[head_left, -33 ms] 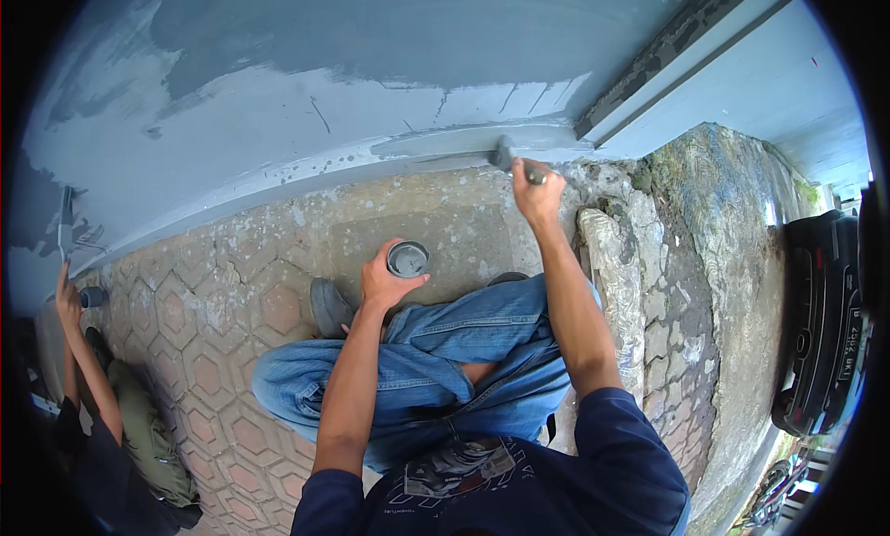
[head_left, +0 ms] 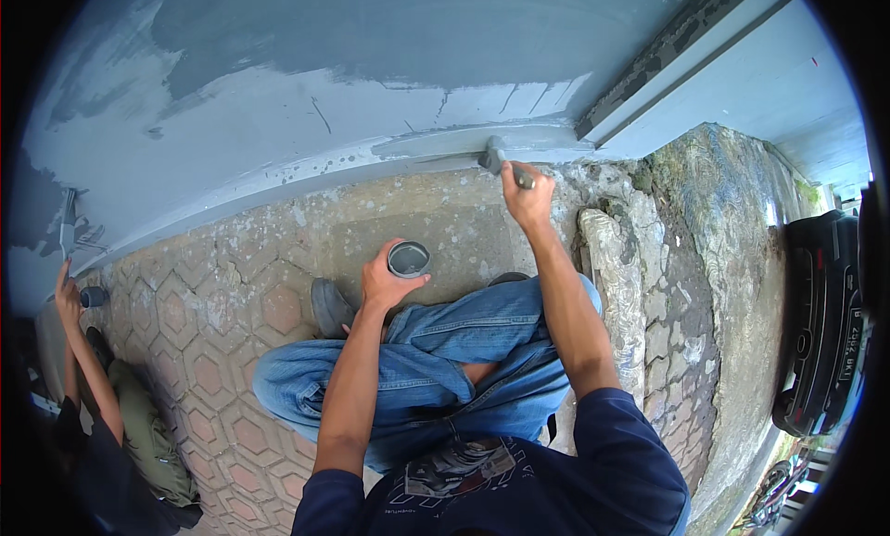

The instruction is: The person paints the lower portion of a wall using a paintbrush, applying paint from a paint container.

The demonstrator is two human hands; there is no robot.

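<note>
Wrapped round the handle of a paintbrush (head_left: 493, 154), my right hand (head_left: 529, 200) holds it against the foot of the wall (head_left: 278, 119). Its grey, paint-covered bristles touch the low ledge where the wall meets the ground. In front of my bent legs, my left hand (head_left: 382, 281) grips a small round paint cup (head_left: 409, 259) with grey paint inside and on its rim. Darker grey paint covers the upper wall in uneven patches, with drips and lighter grey below.
At the left, a co-worker's hand (head_left: 68, 299) holds another paintbrush (head_left: 69, 223) to the wall, beside a dark cup (head_left: 93, 297). Hexagonal paving (head_left: 213, 369) lies beneath. A rough stone block (head_left: 614, 295) borders my right side; a black car (head_left: 820, 323) stands farther right.
My right hand and the paintbrush have moved a little to the left along the foot of the wall. My left hand and the cup stay in place.
</note>
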